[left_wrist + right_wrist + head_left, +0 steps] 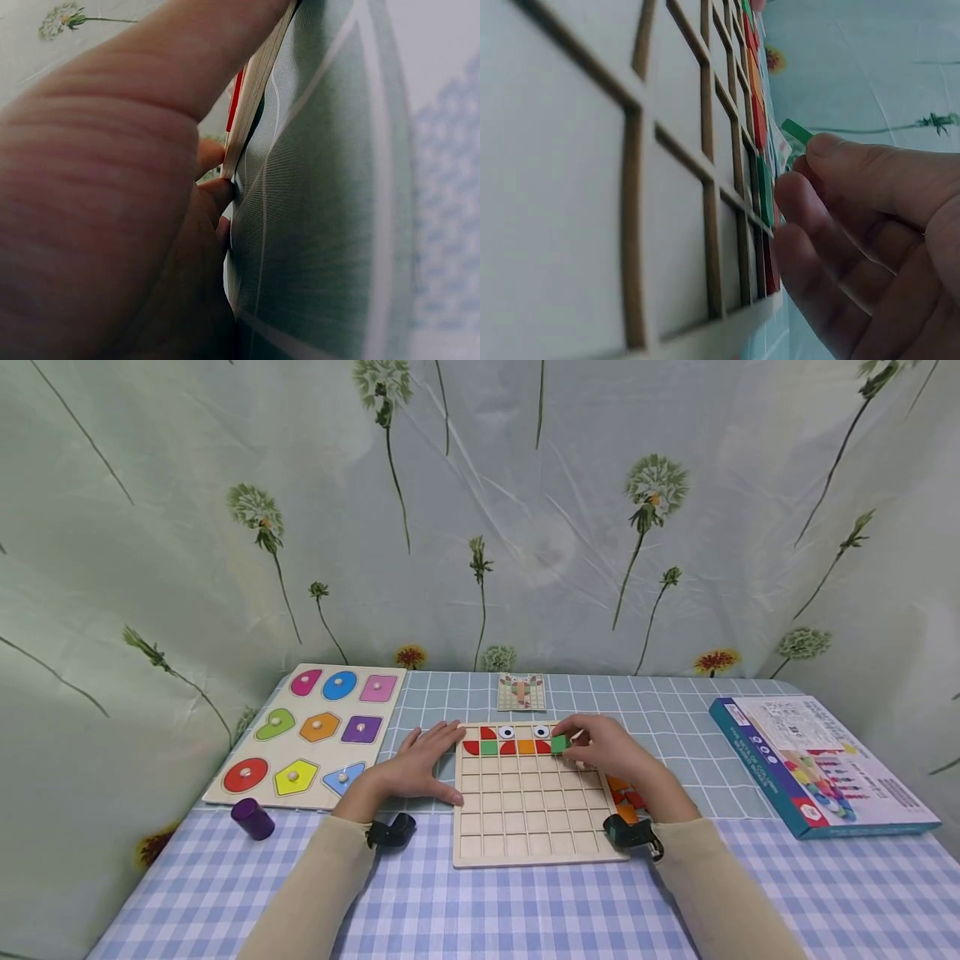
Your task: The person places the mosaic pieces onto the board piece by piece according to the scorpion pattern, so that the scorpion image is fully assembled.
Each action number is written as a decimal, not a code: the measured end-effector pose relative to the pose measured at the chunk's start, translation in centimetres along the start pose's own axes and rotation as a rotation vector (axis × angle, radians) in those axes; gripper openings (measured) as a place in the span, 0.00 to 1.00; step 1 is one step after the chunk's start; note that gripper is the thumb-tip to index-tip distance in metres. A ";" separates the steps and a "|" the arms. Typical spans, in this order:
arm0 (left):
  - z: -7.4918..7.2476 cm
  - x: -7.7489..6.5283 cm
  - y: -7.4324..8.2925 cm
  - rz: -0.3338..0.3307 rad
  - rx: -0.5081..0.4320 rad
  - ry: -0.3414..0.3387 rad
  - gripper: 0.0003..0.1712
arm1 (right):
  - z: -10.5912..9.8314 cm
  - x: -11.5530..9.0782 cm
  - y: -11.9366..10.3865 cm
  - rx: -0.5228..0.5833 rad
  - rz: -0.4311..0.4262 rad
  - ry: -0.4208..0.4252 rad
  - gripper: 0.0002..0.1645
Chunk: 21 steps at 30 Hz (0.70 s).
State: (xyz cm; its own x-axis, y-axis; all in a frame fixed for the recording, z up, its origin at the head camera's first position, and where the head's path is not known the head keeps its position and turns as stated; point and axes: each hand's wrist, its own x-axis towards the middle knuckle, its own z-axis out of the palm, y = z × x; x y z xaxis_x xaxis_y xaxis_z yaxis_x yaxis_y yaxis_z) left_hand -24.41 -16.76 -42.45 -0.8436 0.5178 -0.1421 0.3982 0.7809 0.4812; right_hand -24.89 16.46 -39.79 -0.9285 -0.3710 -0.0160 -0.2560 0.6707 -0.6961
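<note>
A wooden grid board (525,810) lies on the table, its top two rows partly filled with red, green and orange tiles and two eye tiles (507,732). My right hand (611,747) is over its upper right part. Thumb and index finger pinch a green tile (796,131), tilted above the board's surface. Below it, another green tile (765,191) sits in the grid. My left hand (420,768) rests at the board's left edge, fingers spread, thumb and fingertips along the rim.
Loose orange and red tiles (626,797) lie right of the board, partly behind the right forearm. A picture card (522,692) stands beyond it. A shape puzzle (300,752) and a purple cylinder (252,819) are on the left; a flat box (825,768) is on the right.
</note>
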 end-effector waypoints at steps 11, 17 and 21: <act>0.1 0.1 0.0 0.001 0.007 0.004 0.65 | 1.2 0.0 -0.8 0.040 0.001 0.018 0.15; 0.1 0.1 0.1 0.006 0.003 0.002 0.65 | 1.8 0.3 -1.3 0.056 -0.006 -0.014 0.15; 0.0 0.1 0.1 0.003 0.004 -0.001 0.65 | 2.2 0.3 -1.6 0.063 -0.026 -0.029 0.15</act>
State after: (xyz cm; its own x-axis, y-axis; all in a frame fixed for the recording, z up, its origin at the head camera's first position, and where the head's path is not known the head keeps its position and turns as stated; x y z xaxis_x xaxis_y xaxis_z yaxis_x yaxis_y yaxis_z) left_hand -24.39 -16.63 -42.44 -0.8422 0.5204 -0.1412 0.4023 0.7807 0.4782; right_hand -24.14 13.87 -40.26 -0.9133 -0.4069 -0.0179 -0.2613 0.6191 -0.7406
